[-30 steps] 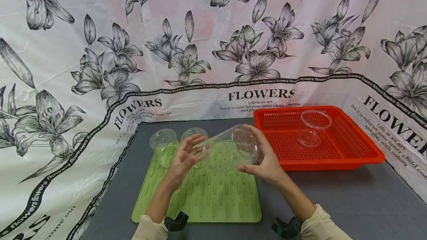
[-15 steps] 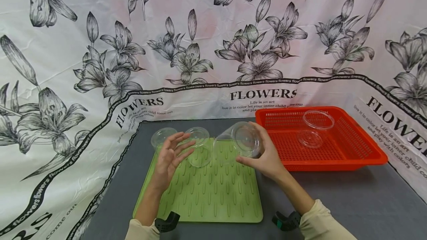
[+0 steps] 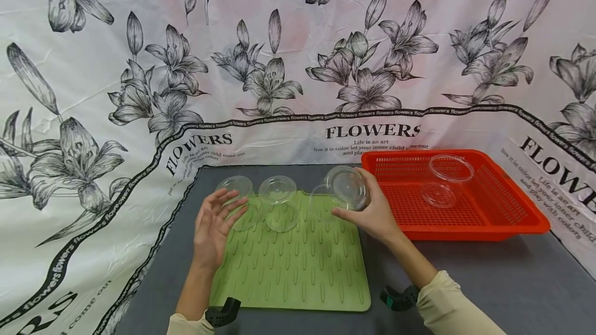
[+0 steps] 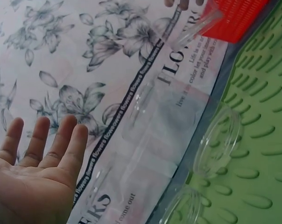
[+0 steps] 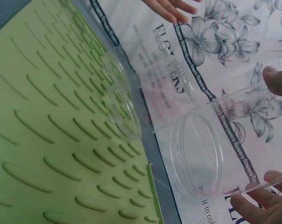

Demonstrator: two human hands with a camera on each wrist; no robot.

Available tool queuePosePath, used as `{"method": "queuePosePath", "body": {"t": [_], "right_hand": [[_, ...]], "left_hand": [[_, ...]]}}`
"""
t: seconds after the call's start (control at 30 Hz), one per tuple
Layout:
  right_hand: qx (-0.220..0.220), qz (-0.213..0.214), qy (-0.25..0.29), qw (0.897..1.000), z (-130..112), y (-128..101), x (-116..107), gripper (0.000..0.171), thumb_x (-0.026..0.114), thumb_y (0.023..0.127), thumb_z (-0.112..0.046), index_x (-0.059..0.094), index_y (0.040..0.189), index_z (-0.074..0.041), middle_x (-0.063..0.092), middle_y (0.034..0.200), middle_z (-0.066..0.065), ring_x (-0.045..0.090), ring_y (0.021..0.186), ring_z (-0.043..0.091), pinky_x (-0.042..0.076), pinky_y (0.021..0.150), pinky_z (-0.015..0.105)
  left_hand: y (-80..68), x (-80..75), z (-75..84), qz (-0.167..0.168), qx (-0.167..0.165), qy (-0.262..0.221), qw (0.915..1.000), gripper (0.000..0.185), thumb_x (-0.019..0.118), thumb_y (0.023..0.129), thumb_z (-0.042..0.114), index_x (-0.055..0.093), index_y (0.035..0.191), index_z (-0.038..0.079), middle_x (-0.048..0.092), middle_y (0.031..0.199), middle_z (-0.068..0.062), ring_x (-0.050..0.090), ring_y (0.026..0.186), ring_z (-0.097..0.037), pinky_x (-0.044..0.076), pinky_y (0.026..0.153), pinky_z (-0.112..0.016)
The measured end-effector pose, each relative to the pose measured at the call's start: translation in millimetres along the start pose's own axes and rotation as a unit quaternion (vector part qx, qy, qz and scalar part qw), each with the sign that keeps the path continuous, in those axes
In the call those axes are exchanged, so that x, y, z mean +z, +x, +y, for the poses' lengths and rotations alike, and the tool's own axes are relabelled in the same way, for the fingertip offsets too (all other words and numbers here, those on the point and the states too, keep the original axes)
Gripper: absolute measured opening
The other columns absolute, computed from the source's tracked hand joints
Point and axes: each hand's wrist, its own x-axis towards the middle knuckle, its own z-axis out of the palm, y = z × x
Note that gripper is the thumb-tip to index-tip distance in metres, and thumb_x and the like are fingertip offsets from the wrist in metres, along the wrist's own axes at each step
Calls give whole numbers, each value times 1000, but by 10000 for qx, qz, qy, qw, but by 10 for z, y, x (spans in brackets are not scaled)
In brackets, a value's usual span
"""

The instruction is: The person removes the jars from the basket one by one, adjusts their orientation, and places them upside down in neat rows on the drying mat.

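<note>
My right hand [image 3: 374, 211] grips a clear plastic cup [image 3: 346, 188] over the back right corner of the green ridged mat [image 3: 298, 273]. The cup's ringed rim [image 5: 197, 154] points down toward the mat in the right wrist view, with my thumb and fingers on opposite sides of the wall. My left hand [image 3: 211, 229] is raised at the mat's left side, palm showing and fingers loosely spread, holding nothing. Two more clear cups stand on the mat's back part: the middle cup [image 3: 278, 203] and the left cup [image 3: 239, 187], which my left fingers partly overlap in the head view.
A red perforated basket [image 3: 465, 229] stands to the right of the mat with another clear cup [image 3: 450, 169] inside. Behind the grey table [image 3: 465, 283] hangs a white curtain [image 3: 298, 138] with a flower print.
My left hand has drawn away to the left from the held cup. The right hand has kept its grip, and the cup has tipped from a slant toward upright, rim down.
</note>
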Motion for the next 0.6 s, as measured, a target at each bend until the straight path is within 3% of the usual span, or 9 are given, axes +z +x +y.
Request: {"method": "queuePosePath", "body": {"t": [0.17, 0.3, 0.6], "right_hand": [[222, 21, -300, 9993, 38, 60, 70, 110, 95, 70, -32, 30, 159, -21, 50, 147, 13, 58, 122, 34, 53, 94, 51], [305, 50, -476, 9984, 63, 119, 126, 110, 95, 69, -34, 31, 158, -18, 55, 140, 15, 63, 115, 34, 53, 92, 48], [536, -86, -696, 9961, 108, 187, 224, 115, 95, 68, -40, 29, 159, -17, 57, 139, 19, 62, 119, 38, 53, 98, 57]], "left_hand": [[-47, -59, -15, 232, 27, -25, 9997, 45, 24, 112, 20, 39, 142, -11, 62, 133, -11, 64, 124, -32, 53, 108, -45], [-70, -110, -24, 634, -122, 145, 9978, 43, 27, 112, 22, 45, 138, -7, 65, 129, -10, 66, 120, -31, 54, 106, -44], [-101, -203, -9, 1574, -264, 289, 9868, 36, 36, 111, 26, 57, 126, 0, 69, 117, -11, 71, 109, -27, 57, 102, -42]]}}
